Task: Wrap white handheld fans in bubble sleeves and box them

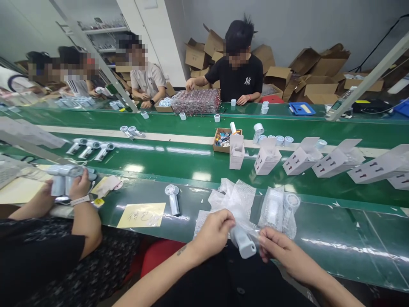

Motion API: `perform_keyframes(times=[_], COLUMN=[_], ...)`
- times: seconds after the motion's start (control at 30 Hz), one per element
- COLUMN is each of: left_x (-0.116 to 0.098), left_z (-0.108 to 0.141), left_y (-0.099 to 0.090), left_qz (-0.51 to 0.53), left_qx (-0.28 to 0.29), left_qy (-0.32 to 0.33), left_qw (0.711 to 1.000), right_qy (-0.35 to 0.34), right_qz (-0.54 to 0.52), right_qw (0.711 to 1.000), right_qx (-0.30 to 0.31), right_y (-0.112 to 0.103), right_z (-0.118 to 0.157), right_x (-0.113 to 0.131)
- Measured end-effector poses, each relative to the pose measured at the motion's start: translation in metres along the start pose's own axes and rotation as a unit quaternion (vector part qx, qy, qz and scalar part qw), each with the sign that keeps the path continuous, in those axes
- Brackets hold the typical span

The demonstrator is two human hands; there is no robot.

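in the head view, a pale blue handheld fan (245,244) sits low in the frame, just right of the centre, held up in front of the person's dark top. its long axis slants from upper left to lower right; the handle's blunt end, with a small dark hole in it, points toward the bottom of the frame and a little right. the other end is hidden under a clear bag (253,231) and the fingers.

the left hand (212,232), left of the fan, has its grip pressed together, thumb and fingertips pinching the bag. the right hand (277,246), on the other side, pinches the bag's edge, the film stretched between the two.

behind them, bubble wrap (234,197) lies crumpled on the green table (332,238). two wrapped packets lie side by side at the right: a left packet (271,207) and a right packet (291,213). left of the wrap lies a loose fan (173,200), its round head toward the top of the frame, its handle toward the bottom, near a yellow sheet (141,214). open white boxes (267,161) line the right middle of the frame.
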State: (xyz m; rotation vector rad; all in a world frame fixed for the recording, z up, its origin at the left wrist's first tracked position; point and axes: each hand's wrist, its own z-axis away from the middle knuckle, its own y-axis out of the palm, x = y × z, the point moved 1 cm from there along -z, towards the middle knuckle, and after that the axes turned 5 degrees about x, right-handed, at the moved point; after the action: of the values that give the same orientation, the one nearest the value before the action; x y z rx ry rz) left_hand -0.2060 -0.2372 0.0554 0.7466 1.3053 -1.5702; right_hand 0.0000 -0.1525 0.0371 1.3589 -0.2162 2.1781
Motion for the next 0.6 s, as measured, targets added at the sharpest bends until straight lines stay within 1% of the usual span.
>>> perform_keyframes(times=[0.07,0.13,0.2,0.23,0.27,0.33,0.37,0.4,0.43,0.47,0.5,0.53,0.57,0.6], left_x=[-0.005,-0.011,-0.019,-0.023,-0.026,-0.027,-0.023,-0.014,0.0,0.019,0.041,0.067,0.093,0.117], left_z=[-0.002,-0.002,-0.002,-0.002,-0.003,-0.007,-0.011,-0.016,-0.022,-0.028,-0.034,-0.038,-0.04,-0.039], left_y=[-0.001,0.004,0.015,0.021,0.027,0.031,0.028,0.02,0.008,-0.008,-0.027,-0.049,-0.069,-0.086], left_qz=[0.025,0.042,0.05,0.048,0.045,0.044,0.052,0.063,0.071,0.07,0.054,0.012,-0.04,-0.079], left_qx=[0.031,0.082,0.139,0.164,0.184,0.221,0.24,0.247,0.224,0.169,0.057,-0.1,-0.242,-0.321], left_qy=[-0.006,0.001,0.034,0.069,0.109,0.181,0.197,0.191,0.158,0.1,0.017,-0.086,-0.2,-0.301], left_qw=[0.999,0.996,0.988,0.983,0.976,0.957,0.949,0.948,0.959,0.978,0.997,0.991,0.949,0.894], right_qy=[0.05,0.105,0.162,0.178,0.182,0.165,0.146,0.126,0.107,0.086,0.06,0.033,0.01,-0.008], right_qz=[-0.131,-0.242,-0.32,-0.343,-0.353,-0.337,-0.32,-0.301,-0.276,-0.239,-0.182,-0.109,-0.032,0.038], right_qw=[0.99,0.964,0.934,0.922,0.918,0.927,0.936,0.945,0.955,0.967,0.98,0.985,0.979,0.964], right_qx=[0.028,0.018,-0.002,-0.009,-0.013,0.003,0.012,0.018,0.013,-0.01,-0.059,-0.127,-0.199,-0.265], right_y=[-0.007,-0.013,-0.014,-0.012,-0.009,-0.003,-0.002,-0.003,-0.006,-0.012,-0.019,-0.026,-0.034,-0.041], right_z=[0.002,-0.001,-0.007,-0.012,-0.016,-0.026,-0.032,-0.038,-0.046,-0.055,-0.066,-0.079,-0.092,-0.106], right_x=[-0.004,-0.012,-0.02,-0.022,-0.024,-0.025,-0.025,-0.026,-0.028,-0.031,-0.035,-0.04,-0.045,-0.051])
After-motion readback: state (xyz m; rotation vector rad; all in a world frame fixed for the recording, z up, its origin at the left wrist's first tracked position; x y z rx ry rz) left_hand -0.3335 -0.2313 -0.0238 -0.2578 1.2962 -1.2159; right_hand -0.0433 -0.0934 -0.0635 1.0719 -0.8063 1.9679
